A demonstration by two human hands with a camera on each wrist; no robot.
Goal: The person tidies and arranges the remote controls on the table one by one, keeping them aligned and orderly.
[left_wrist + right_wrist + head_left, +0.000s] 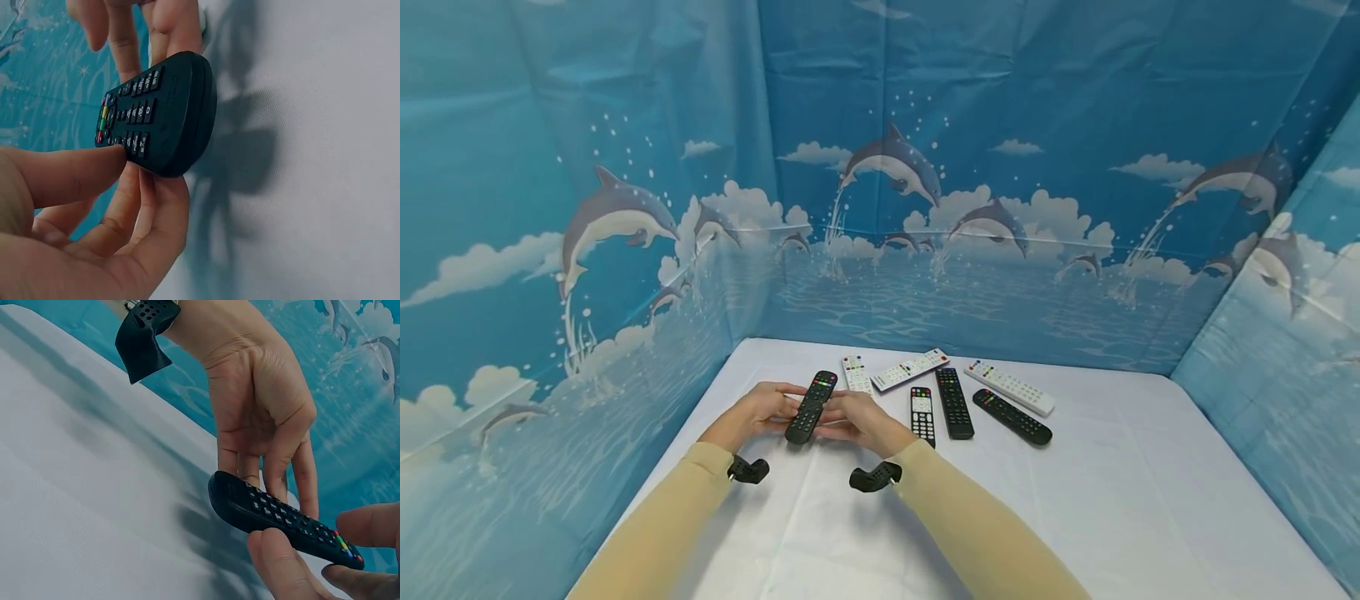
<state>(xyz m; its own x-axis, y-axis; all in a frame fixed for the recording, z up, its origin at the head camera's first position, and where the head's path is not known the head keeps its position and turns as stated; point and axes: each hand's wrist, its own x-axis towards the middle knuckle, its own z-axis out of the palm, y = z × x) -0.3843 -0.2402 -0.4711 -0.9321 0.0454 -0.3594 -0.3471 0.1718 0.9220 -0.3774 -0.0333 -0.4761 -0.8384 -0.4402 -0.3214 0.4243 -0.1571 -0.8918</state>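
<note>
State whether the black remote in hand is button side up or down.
Button side up: the head view looks down on the keys of the black remote, held between left hand and right hand.

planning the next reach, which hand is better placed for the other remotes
Probably the right hand: it is nearer the other remotes; the left hand is across the held remote from them. Both hands are on it, though.
</note>
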